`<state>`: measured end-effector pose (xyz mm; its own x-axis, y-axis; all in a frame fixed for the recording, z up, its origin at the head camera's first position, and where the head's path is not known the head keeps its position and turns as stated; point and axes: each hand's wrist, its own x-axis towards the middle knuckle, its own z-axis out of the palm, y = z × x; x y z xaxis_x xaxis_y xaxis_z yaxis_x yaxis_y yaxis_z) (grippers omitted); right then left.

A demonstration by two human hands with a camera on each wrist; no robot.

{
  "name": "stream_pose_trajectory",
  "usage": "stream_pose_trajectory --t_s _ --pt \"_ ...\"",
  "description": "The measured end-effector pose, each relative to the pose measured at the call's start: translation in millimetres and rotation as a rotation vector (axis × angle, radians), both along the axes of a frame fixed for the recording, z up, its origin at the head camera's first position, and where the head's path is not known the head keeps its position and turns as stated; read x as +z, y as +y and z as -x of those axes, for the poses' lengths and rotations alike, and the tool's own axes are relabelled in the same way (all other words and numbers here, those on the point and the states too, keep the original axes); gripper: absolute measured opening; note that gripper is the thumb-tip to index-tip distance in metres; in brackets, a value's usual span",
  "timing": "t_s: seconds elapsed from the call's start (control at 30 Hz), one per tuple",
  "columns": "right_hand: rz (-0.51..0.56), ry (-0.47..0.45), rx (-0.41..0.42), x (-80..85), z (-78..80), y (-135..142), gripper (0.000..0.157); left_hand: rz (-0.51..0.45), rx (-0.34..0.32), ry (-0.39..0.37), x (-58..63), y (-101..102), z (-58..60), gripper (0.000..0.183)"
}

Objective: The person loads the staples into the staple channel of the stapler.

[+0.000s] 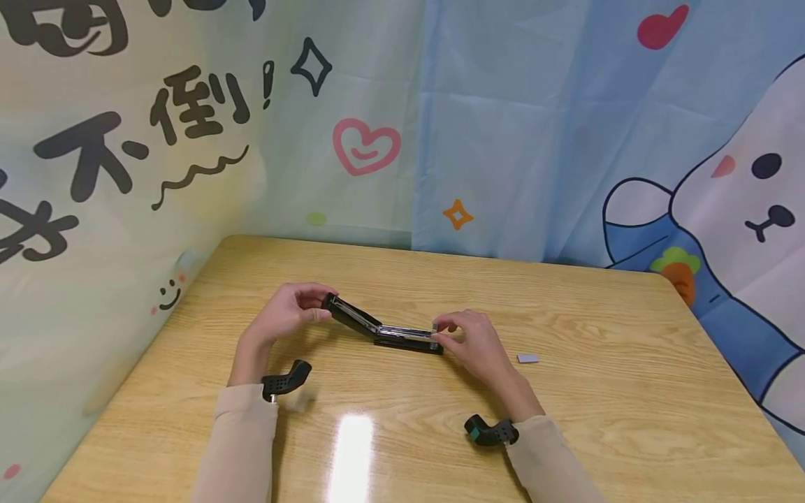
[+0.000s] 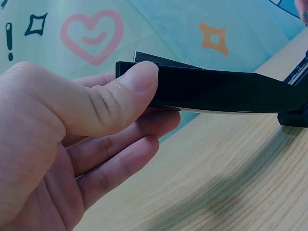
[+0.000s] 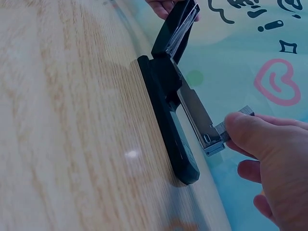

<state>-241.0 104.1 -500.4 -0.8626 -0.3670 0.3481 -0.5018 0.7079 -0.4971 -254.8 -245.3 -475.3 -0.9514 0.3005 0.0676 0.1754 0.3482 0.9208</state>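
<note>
A black stapler (image 1: 409,345) lies swung wide open, its base on the table and its top arm tilted up to the left. My left hand (image 1: 294,309) pinches the end of that top arm (image 2: 216,90) between thumb and fingers. In the right wrist view, the metal magazine (image 3: 197,111) stands raised above the base. With thumb and fingers my right hand (image 1: 474,342) pinches a short strip of staples (image 3: 248,110) at the front end of the magazine. The thumb covers the strip's middle.
On the wooden table (image 1: 616,391), to the right of my right hand, lies a small grey rectangular piece (image 1: 527,358). A printed cloth (image 1: 503,140) hangs behind the table's back edge and along its left side. Each wrist wears a black camera mount.
</note>
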Motion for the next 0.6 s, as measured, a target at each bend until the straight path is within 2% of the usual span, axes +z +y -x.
stream_pose_trajectory --t_s 0.27,0.43,0.6 --pt "-0.010 0.040 0.066 -4.6 2.6 0.3 0.016 0.058 0.047 0.026 1.1 2.1 0.1 0.033" --pt "-0.027 0.018 0.051 -5.5 2.2 -0.1 0.017 0.070 0.047 0.027 1.3 2.2 -0.5 0.033" --pt "-0.059 0.034 0.057 -3.6 1.4 1.3 0.025 0.055 0.047 0.024 2.5 5.1 -0.6 0.032"
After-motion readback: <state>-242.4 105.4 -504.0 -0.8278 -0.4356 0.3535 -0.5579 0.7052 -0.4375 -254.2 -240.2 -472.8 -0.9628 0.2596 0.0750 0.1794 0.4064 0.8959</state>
